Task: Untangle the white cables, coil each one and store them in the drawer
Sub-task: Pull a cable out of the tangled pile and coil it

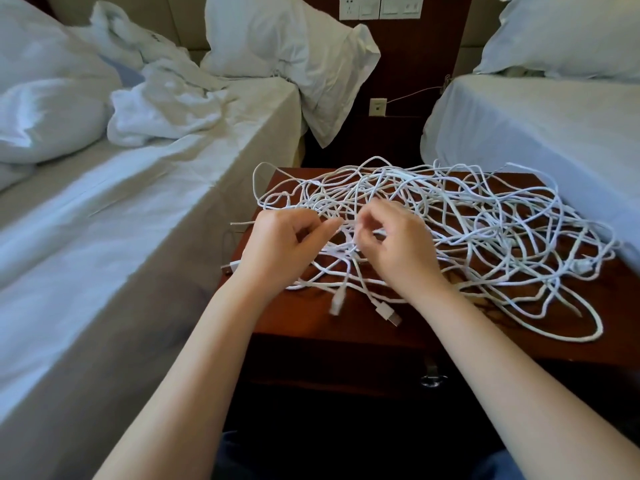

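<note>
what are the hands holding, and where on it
The left hand and right hand each pinch a strand of the tangled white cables, mid-length, not at an end.

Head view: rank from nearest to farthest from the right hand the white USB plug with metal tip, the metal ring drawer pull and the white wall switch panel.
1. White USB plug with metal tip, on the red-brown wooden table, just below the right hand.
2. Metal ring drawer pull, lower, below the table's front edge.
3. White wall switch panel, far back at the top.
</note>
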A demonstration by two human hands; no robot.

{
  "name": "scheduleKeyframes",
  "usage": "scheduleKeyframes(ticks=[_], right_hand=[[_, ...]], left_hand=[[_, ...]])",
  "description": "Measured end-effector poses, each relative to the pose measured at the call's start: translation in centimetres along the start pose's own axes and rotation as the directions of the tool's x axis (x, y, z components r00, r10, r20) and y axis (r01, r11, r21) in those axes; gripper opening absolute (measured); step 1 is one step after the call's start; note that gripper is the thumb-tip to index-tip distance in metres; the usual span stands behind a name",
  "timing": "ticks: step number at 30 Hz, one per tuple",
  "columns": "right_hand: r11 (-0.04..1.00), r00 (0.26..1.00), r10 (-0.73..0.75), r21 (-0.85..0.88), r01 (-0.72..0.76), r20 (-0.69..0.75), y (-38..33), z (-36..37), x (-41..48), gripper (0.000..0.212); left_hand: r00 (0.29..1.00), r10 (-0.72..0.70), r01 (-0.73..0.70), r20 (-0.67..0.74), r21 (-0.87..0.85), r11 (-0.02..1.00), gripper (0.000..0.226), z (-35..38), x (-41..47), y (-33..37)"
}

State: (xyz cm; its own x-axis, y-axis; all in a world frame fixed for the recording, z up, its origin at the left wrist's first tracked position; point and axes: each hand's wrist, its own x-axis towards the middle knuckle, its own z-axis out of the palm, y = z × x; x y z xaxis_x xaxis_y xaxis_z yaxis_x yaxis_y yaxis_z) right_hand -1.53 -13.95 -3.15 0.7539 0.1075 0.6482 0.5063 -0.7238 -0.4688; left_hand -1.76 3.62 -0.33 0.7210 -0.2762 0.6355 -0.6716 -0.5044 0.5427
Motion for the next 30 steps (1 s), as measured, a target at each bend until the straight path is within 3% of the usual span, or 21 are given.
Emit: scheduleKeyframes(ticks=[2,3,6,9,13,17,20,24,27,30], right_hand=[[0.975,0.978,-0.044,-0.223,-0.003,-0.206,0.8,-0.4,0.1,0.017],[0.972,0.961,-0.017,-0.23,-0.049,-0.276,1.2,-0.8,0.2,0.017],[0.988,0.919,0.126,-0.041,-0.152,-0.374,2.2,-2.2,0.6,0.013],[0.986,0.944,0.104,0.159,-0.056,-0.313,1.6,-2.9,0.6,0.014],[0.83,0.976,0.179,0.552,-0.084,-0.121,-0.5,-3.3,0.5,0.018],[0.761,0.982,0.104,0.623,-0.18,0.158,-1.2,-3.7,0.2,0.014],[0.909,0.971,-0.022,0.408,-0.08,0.24,-0.5,-3.2,-0.4,0.03],[0.999,0.951,-0.043,0.003,0.044,0.308,0.8,-2.4,-0.8,0.042],[0.937,0.931,0.14,-0.348,-0.015,0.337,0.9,-2.6,-0.6,0.037],[0.838,0.922,0.288,-0.534,-0.111,0.259,0.8,-2.7,-0.3,0.035]], left_hand=[[1.0,-0.004,0.005,0.025,-0.021,1.0,0.055,0.1,0.0,0.3],[1.0,0.001,0.0,0.03,-0.024,1.0,0.055,0.2,0.1,0.3],[1.0,-0.01,0.01,0.017,0.018,1.0,0.049,0.1,0.1,-0.3],[0.999,-0.001,0.007,-0.042,0.142,0.99,0.048,0.5,0.1,-1.3],[0.995,0.002,0.02,-0.099,0.22,0.975,0.048,1.2,0.4,-2.3],[0.974,-0.081,0.139,-0.212,0.278,0.95,0.045,1.5,0.6,-3.6],[0.933,-0.165,0.232,-0.32,0.182,0.956,0.045,1.3,0.9,-4.0],[0.868,-0.372,0.322,-0.329,-0.199,0.926,0.033,0.8,1.1,-2.5],[0.862,-0.478,0.355,-0.166,-0.474,0.806,0.025,0.6,1.3,-0.8],[0.899,-0.423,0.401,0.116,-0.609,0.685,0.023,0.8,0.9,0.5]])
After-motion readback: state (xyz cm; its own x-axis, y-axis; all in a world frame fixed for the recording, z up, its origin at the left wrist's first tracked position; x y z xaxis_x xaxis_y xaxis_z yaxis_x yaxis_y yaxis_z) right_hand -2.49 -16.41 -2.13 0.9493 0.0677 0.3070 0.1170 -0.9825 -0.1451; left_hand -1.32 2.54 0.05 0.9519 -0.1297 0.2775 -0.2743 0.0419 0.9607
